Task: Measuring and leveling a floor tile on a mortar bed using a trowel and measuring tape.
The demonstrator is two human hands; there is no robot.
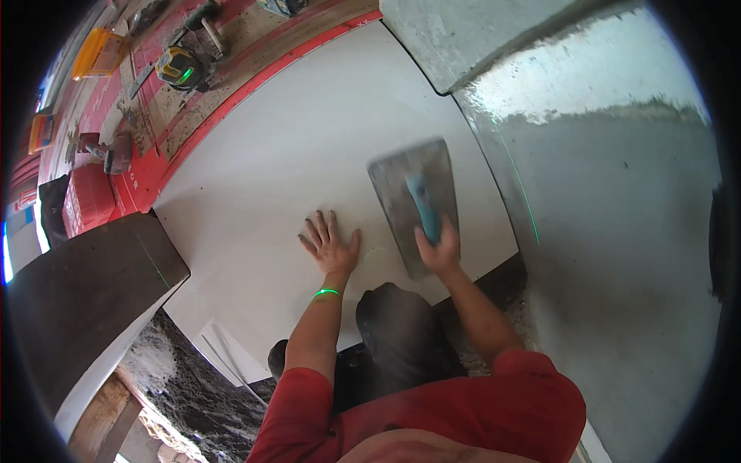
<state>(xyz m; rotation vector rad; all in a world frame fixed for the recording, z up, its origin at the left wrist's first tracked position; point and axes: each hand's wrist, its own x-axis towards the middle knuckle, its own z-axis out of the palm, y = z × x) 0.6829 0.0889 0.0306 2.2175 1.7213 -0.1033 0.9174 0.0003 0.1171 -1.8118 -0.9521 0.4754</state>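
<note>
A large white slab (278,147), like a floor tile, lies in front of me. My left hand (330,248) rests flat on it, fingers spread, holding nothing. A green light line crosses that wrist. In my right hand (441,248) is the blue handle of a float (392,189), its fingers wrapped round the lower end. The float has a wide grey rectangular plate, somewhat blurred, over the right part of the slab. Whether the plate touches the slab I cannot tell.
Grey wall (617,239) bounds the slab on the right, with a green line on it. A dark slab (93,285) is at the left. Beyond the red edge (231,96) lie a yellow-black device (176,68) and an orange container (99,52). Rough dark ground (193,386) shows below left.
</note>
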